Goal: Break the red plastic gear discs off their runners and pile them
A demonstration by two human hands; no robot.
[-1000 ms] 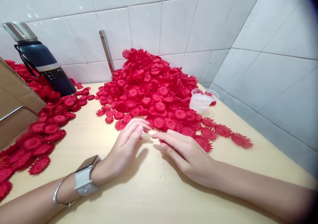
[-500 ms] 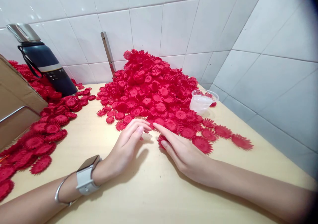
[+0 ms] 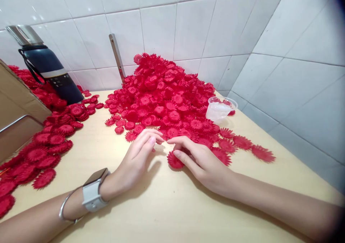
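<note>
My right hand [image 3: 203, 160] has its thumb on a red fringed flower piece [image 3: 174, 161] and its index finger stretched out above; the other fingers are hidden behind the hand. To its left, my left hand [image 3: 141, 146] rests over the tabletop, fingers loosely bent and apart, with nothing seen in them. A large heap of red flower pieces [image 3: 161, 99] rises just beyond both hands. The left wrist wears a watch [image 3: 95, 189] and a metal bangle [image 3: 63, 209].
A dark blue bottle [image 3: 55, 69] stands at the back left beside a cardboard box [image 3: 18, 106]. More red flower pieces [image 3: 40, 153] spread along the left. A clear plastic cup [image 3: 217, 112] leans by the heap's right side. A metal strip [image 3: 116, 56] stands against the tiled wall [image 3: 159, 31].
My right index finger has lifted and bent, and the red flower piece under the thumb has come slightly toward me and left. The left hand has stayed in place.
</note>
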